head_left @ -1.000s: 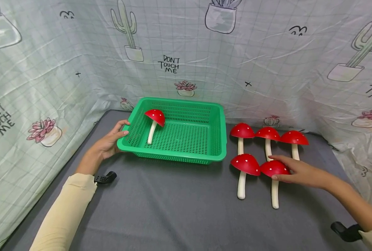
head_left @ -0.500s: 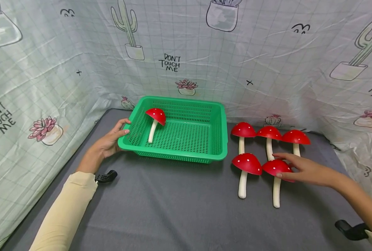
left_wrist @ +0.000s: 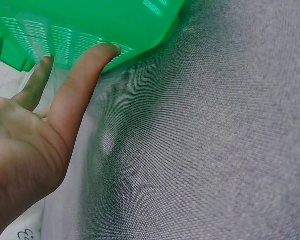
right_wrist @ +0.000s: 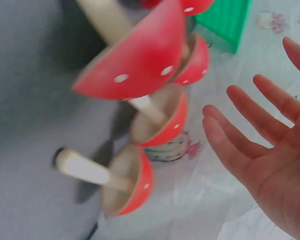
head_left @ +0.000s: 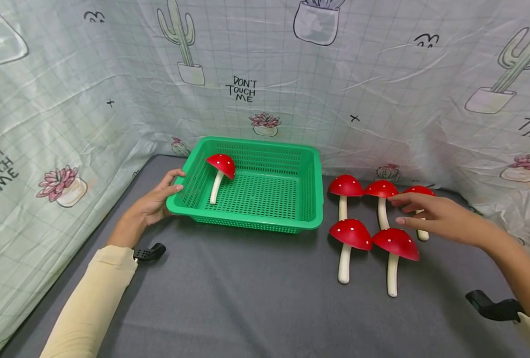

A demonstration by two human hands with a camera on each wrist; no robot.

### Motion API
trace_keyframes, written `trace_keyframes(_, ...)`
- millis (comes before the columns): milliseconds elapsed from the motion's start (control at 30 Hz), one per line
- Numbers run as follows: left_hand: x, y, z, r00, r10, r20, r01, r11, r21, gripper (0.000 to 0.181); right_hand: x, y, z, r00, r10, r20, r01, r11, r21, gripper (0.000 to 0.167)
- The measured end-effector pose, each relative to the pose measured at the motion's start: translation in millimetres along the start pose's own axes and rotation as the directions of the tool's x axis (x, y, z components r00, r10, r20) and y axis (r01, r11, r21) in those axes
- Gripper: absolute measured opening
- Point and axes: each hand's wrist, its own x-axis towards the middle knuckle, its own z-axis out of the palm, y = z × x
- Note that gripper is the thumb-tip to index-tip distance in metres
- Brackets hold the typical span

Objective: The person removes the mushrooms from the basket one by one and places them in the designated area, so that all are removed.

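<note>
A green plastic basket stands on the grey cloth, with one red-capped toy mushroom leaning inside its left end. My left hand touches the basket's left end; in the left wrist view the thumb lies against the outer wall, fingers fairly straight. Right of the basket lie several more toy mushrooms with white-dotted red caps and white stems, in two rows. My right hand hovers over the back-right mushroom, partly covering it, holding nothing. The front-right mushroom lies just below that hand.
A back-row mushroom and a front-row mushroom lie close to the basket's right end. Another back-row mushroom sits between. A printed cloth walls the back and sides of the grey-covered table.
My right hand has left the front-right mushroom's cap and risen away toward the back-right one. The left hand and the basket have stayed in place.
</note>
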Motion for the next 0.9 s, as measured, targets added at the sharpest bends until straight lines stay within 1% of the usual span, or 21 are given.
trace_keyframes(100, 0.1, 0.5, 0.0, 1.0, 0.0, 0.002, 0.0, 1.0, 0.001, 0.026, 2.3, -8.3, -0.8, 0.999, -0.027, -0.02, 0.028, 0.999, 0.02, 0.053)
trace_keyframes(167, 0.5, 0.7, 0.2, 1.0, 0.001, 0.006, -0.001, 1.0, 0.001, 0.026, 4.5, -13.7, 0.6, 0.998, -0.064, -0.027, 0.065, 0.997, 0.045, 0.051)
trace_keyframes(233, 0.8, 0.7, 0.1, 1.0, 0.0, 0.008, 0.0, 1.0, 0.003, 0.026, 7.4, -19.0, 2.9, 0.996, -0.086, -0.025, 0.087, 0.993, 0.074, 0.049)
trace_keyframes(400, 0.5, 0.5, -0.8, 1.0, 0.002, 0.016, -0.003, 1.0, 0.008, 0.026, 17.2, -32.0, 10.1, 0.996, -0.088, -0.019, 0.09, 0.988, 0.124, 0.047)
trace_keyframes(567, -0.9, -0.2, -1.8, 1.0, 0.011, 0.028, -0.011, 1.0, -0.008, 0.025, 29.9, -41.0, 14.8, 0.993, -0.117, -0.035, 0.12, 0.985, 0.126, 0.044)
trace_keyframes(733, -1.1, -1.7, -2.9, 0.999, 0.019, 0.038, -0.018, 1.0, -0.015, 0.026, 44.2, -47.5, 18.0, 0.99, -0.137, -0.027, 0.14, 0.98, 0.143, 0.046)
trace_keyframes(900, -0.4, -1.8, -2.2, 0.999, 0.022, 0.026, -0.022, 1.0, -0.006, 0.026, 59.3, -53.7, 22.4, 0.983, -0.18, -0.032, 0.183, 0.97, 0.158, 0.046)
